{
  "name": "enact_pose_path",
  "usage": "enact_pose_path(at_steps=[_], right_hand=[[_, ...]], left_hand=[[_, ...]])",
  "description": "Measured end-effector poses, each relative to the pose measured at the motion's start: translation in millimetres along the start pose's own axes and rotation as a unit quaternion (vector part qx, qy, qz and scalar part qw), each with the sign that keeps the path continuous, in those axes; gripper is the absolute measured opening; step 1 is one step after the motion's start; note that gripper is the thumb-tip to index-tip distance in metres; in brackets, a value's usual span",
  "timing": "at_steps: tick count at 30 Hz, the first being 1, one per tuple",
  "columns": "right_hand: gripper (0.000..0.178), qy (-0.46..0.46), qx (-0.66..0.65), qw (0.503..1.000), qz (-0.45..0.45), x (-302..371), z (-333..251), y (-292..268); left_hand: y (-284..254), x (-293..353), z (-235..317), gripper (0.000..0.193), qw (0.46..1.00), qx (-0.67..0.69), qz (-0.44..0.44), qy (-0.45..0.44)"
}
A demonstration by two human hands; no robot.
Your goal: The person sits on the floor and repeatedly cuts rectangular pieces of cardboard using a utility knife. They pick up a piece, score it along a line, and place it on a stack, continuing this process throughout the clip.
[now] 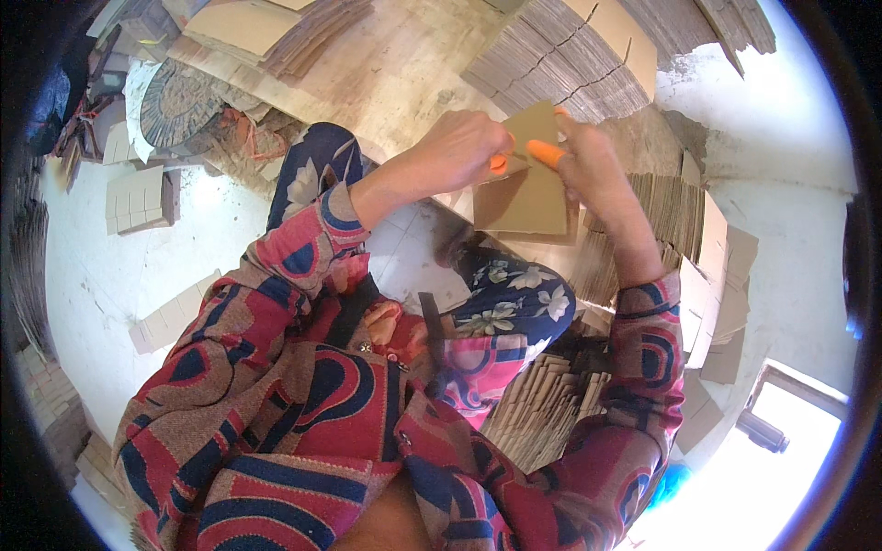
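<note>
A flat brown cardboard piece (525,195) is held up between both hands over my lap. My left hand (457,151) grips its left edge, with an orange finger cover showing at the fingertip. My right hand (588,161) grips the top right part, also wearing an orange finger cover. The piece is partly folded near the top. My sleeves are patterned red, blue and brown, and my knees in floral fabric lie below the cardboard.
Stacks of corrugated cardboard (588,55) stand ahead, more stacked sheets (675,216) at the right and a pile (542,404) by my right side. Small folded pieces (138,197) lie on the white floor at left. A round patterned mat (179,101) sits far left.
</note>
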State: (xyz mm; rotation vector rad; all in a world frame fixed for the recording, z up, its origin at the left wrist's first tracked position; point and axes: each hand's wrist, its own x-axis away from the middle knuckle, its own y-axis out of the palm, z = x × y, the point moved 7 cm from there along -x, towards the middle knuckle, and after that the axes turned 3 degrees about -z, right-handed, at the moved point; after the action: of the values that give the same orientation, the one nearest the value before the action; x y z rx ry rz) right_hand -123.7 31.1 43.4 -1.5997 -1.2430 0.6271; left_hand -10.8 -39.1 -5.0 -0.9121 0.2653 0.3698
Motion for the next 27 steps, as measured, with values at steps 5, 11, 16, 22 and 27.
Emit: enact_pose_path(at_steps=[5, 11, 16, 22, 27], right_hand=[[0.053, 0.115, -0.021, 0.993, 0.028, 26, -24, -8], [0.077, -0.050, 0.268, 0.951, 0.146, 74, -59, 49], [0.078, -0.013, 0.216, 0.965, 0.149, 79, -49, 54], [0.082, 0.057, 0.194, 0.956, 0.214, 101, 5, 19], [0.073, 0.065, 0.134, 0.973, 0.178, 100, 5, 31]], left_hand=[[1, 7, -11, 0.006, 0.999, -0.028, -0.021, -0.034], [4, 3, -7, 0.004, 0.999, 0.033, 0.009, -0.007], [8, 8, -9, 0.010, 0.999, -0.013, -0.028, -0.022], [-15, 10, 18, 0.033, 0.999, -0.022, 0.014, 0.021], [-6, 3, 43, 0.029, 0.981, -0.113, 0.049, 0.150]])
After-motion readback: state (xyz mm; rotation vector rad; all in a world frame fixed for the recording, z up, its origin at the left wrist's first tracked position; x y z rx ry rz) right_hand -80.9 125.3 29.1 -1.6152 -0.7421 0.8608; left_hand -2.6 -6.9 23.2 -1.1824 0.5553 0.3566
